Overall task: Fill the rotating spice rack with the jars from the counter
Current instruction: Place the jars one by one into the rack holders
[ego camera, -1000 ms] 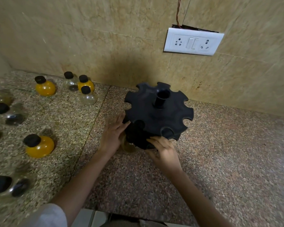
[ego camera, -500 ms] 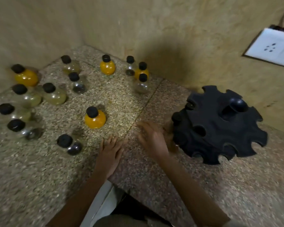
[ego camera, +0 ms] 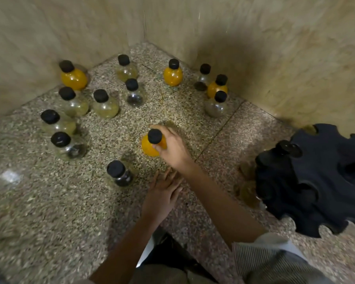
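My right hand (ego camera: 173,146) is wrapped around a round yellow jar (ego camera: 149,147) with a black cap, standing mid-counter. My left hand (ego camera: 163,193) rests flat on the counter just below it, fingers apart, holding nothing. The black rotating spice rack (ego camera: 316,181) stands at the right edge, with a pale jar (ego camera: 247,193) seated in its lower tier on the near left side. Several more black-capped jars stand on the counter: a dark one (ego camera: 121,175) beside my left hand, yellow ones (ego camera: 73,75) (ego camera: 173,73) further back, and clear or pale ones along the left.
The speckled granite counter (ego camera: 49,212) sits in a corner of beige tiled walls (ego camera: 254,48). Its front edge runs near my body at the bottom. A cluster of three jars (ego camera: 216,93) stands between my right hand and the back wall.
The view swung left from the rack to the jars. My right hand left the rack, reached over and closed on the yellow jar. My left hand settled on the counter.
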